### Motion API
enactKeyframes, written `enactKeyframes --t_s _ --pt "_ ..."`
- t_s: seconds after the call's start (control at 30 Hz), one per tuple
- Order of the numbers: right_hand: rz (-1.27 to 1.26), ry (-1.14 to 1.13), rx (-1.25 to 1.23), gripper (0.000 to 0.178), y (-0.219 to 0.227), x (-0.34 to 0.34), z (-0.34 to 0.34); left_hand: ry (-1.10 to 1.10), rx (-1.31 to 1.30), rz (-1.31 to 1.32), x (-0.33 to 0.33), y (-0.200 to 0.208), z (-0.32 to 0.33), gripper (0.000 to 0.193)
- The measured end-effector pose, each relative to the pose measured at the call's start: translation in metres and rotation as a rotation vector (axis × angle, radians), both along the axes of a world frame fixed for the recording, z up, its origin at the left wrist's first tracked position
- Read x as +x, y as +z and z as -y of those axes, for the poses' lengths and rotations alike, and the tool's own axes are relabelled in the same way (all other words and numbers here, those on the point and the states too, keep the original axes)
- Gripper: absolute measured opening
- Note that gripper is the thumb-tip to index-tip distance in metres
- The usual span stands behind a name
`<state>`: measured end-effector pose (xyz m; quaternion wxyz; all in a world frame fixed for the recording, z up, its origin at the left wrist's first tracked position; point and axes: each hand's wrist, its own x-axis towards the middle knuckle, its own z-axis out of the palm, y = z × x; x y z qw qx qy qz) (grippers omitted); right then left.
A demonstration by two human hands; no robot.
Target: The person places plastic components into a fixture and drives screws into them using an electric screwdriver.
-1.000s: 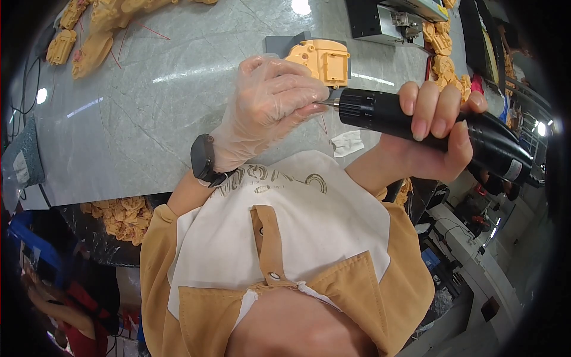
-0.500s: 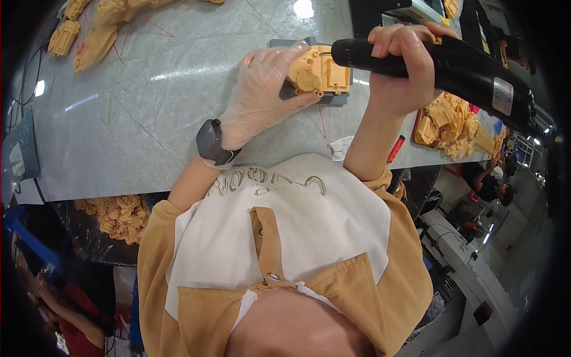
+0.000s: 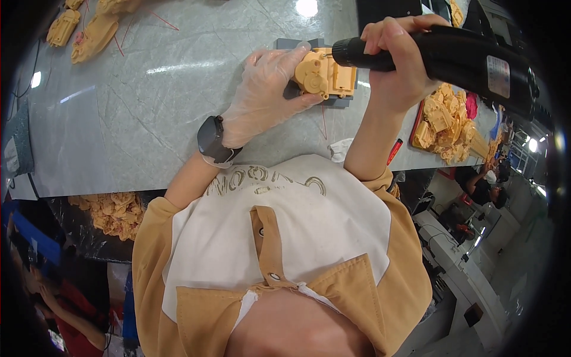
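Note:
In a thin clear glove, my left hand [image 3: 267,83] grips the left side of a yellow-orange plastic housing [image 3: 318,76], thumb below and fingers above. The housing sits on a dark grey block fixture [image 3: 339,102] on the table. My bare right hand [image 3: 401,65] is wrapped round a black power screwdriver [image 3: 458,56], held nearly level. Its tip end points left, over the housing's upper part. Whether the thin bit touches a screw there is too small to tell.
More yellow-orange parts lie at the table's far left [image 3: 95,38]. A heaped tray of such parts [image 3: 446,122] stands at right, near a red marker [image 3: 395,151] and crumpled white tissue [image 3: 340,150]. Below the table edge, another pile [image 3: 116,214] shows. A person in red [image 3: 74,315] is at lower left.
The view has shifted slightly. The screwdriver's tip end has moved a little relative to the housing, still over its upper part. Both hands keep their hold.

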<state>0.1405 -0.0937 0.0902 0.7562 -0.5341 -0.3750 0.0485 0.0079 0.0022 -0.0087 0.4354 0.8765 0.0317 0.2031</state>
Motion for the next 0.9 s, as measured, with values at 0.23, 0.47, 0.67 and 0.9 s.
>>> enactKeyframes --t_s 0.23,0.47,0.67,0.9 --pt "-0.292 0.114 0.316 0.028 0.009 -0.008 -0.029 -0.018 -0.037 0.0 -0.001 0.0 0.0 0.072" --pt "-0.161 -0.2 -0.117 0.028 0.018 -0.016 -0.027 -0.015 -0.053 0.0 -0.001 -0.001 0.0 0.071" --pt "-0.096 -0.157 -0.121 0.029 0.023 -0.015 -0.033 -0.014 -0.076 -0.004 -0.001 0.0 0.0 0.068" --pt "-0.099 0.12 -0.053 0.032 -0.002 0.009 -0.009 -0.006 -0.056 0.001 0.0 0.001 -0.003 0.068"
